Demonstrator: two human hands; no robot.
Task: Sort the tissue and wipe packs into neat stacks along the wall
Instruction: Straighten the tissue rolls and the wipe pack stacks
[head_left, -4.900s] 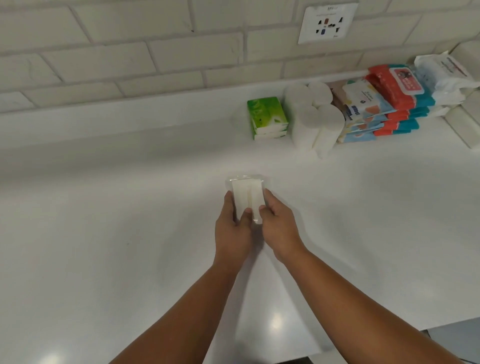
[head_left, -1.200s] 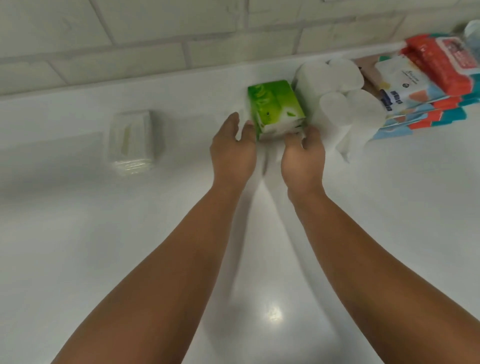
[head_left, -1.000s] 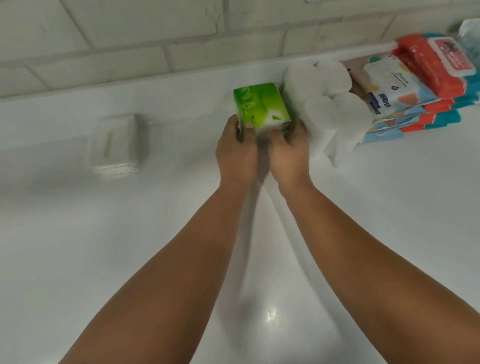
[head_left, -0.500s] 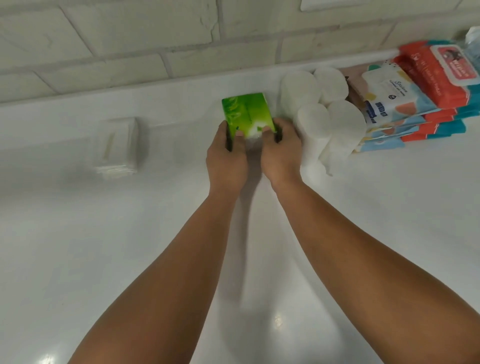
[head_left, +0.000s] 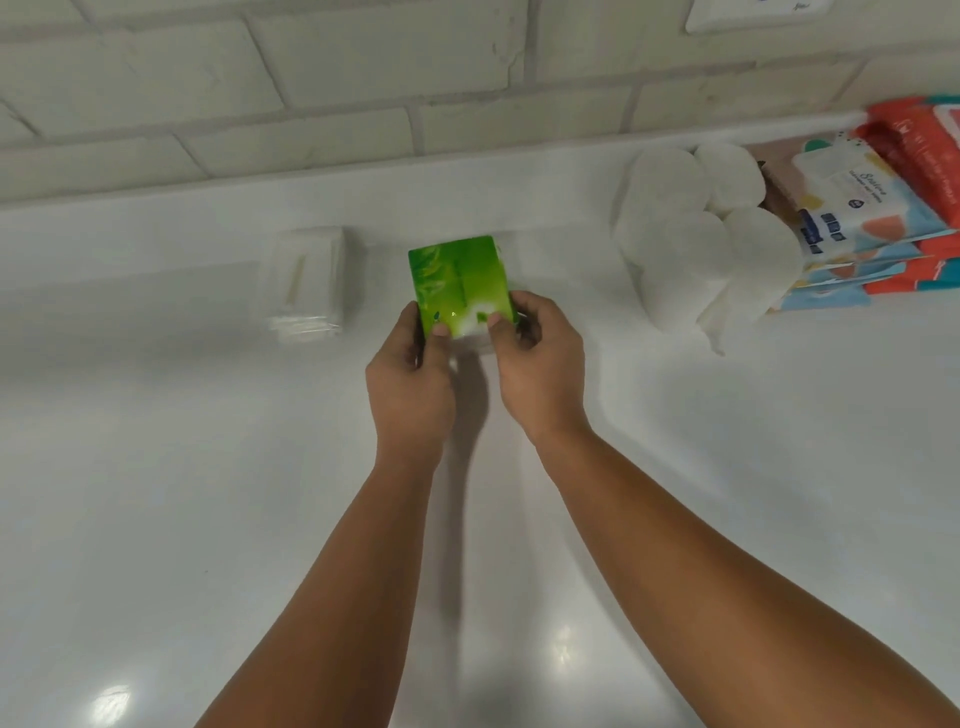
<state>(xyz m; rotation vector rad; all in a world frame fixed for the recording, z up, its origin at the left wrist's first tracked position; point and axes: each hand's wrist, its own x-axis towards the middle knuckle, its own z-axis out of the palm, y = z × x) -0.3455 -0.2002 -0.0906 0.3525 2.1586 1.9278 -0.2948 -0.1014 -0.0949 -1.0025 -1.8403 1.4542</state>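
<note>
We hold the green tissue pack (head_left: 460, 283) with both hands above the middle of the white counter (head_left: 208, 467), in front of the brick wall (head_left: 311, 78). The left hand (head_left: 410, 384) grips the near left corner of the pack, with the thumb on the top face and the fingers curled round the left side. The right hand (head_left: 540, 374) grips the near right corner in the same way, with the thumb on top and the fingers wrapped round the right side. The top face of the pack is turned toward the camera, with its long side running away from us. We cannot tell whether its underside rests on the counter or is lifted clear of it. To the left of the green pack, near but not touching, a clear-wrapped white tissue pack (head_left: 306, 283) lies flat on the counter close to the wall. To the right, well apart from the green pack, a cluster of white paper rolls (head_left: 696, 244) stands on end against the wall. Just beside the rolls, on their right, a stack of wipe packs (head_left: 872, 223) lies flat, with a red wipe pack (head_left: 924, 150) at the frame edge. A wall socket (head_left: 753, 13) is partly visible at the top.
</note>
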